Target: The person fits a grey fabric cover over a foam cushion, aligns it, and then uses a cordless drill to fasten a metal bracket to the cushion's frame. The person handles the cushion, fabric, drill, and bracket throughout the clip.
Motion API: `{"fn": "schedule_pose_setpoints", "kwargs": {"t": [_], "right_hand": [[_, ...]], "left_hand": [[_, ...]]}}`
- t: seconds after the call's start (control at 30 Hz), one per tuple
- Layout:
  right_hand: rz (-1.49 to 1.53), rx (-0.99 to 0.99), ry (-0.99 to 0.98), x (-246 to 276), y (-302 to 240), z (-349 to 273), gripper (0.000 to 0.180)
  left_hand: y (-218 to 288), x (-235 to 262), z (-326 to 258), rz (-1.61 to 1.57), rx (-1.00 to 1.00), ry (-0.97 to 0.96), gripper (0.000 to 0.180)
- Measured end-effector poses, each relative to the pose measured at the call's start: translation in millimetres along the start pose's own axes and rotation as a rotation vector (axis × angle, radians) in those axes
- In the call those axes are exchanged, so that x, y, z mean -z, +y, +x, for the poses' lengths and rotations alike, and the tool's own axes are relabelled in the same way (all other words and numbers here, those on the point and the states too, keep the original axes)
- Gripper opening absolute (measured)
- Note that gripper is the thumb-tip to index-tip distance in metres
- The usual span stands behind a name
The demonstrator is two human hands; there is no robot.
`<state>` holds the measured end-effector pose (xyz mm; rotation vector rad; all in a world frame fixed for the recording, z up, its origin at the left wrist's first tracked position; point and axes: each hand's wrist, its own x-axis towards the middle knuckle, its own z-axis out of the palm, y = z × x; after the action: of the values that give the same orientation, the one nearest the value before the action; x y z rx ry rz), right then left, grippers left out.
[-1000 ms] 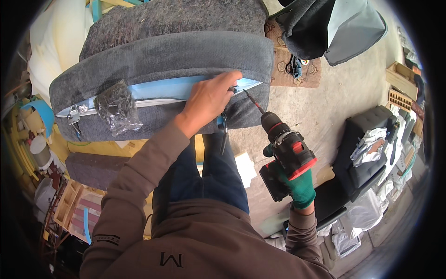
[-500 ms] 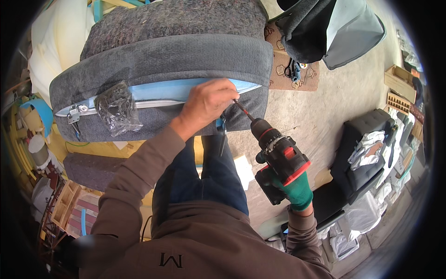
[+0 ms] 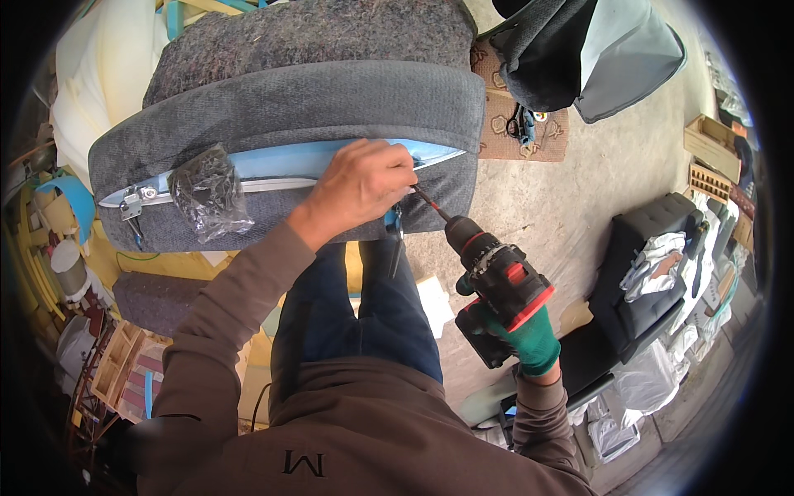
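Observation:
A grey upholstered sofa piece (image 3: pixel 314 107) lies in front of me, with a light blue strip (image 3: pixel 281 161) along its near side. My bare left hand (image 3: pixel 360 186) presses on that strip and pinches something small at the drill's tip. My right hand (image 3: pixel 529 339), in a green glove, grips a black and red cordless drill (image 3: pixel 496 285). Its bit points up-left to the fingers of my left hand at the strip. A clear plastic bag of small dark parts (image 3: pixel 211 194) rests on the strip to the left, beside a metal bracket (image 3: pixel 132 202).
Dark fabric covers (image 3: pixel 579 50) lie on the concrete floor at the upper right, by a patterned mat (image 3: pixel 517 124) with tools. A black cushion (image 3: pixel 653 264) with white cloths sits at the right. Yellow foam and wooden frames (image 3: pixel 116 364) crowd the left.
The drill has moved left and down toward the sofa's blue strip, its bit now at my left hand's fingers. My left hand stayed on the strip.

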<state>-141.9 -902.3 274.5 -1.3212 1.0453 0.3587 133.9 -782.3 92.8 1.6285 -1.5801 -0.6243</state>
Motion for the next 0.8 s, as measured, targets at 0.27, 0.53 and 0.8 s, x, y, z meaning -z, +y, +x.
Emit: {"fn": "schedule_pose_setpoints", "kwargs": {"t": [0.27,0.53,0.8], "right_hand": [[-0.070,0.030,-0.034,4,-2,0,0.047],[-0.089,0.146,-0.067,11,7,2,0.049],[-0.241,0.273,-0.052,16,32,5,0.053]], "left_hand": [[0,1,2,-0.040,-0.032,-0.032,0.015],[10,-1,-7,0.009,-0.044,-0.068,0.012],[7,0,-2,-0.122,0.061,0.001,0.023]]}}
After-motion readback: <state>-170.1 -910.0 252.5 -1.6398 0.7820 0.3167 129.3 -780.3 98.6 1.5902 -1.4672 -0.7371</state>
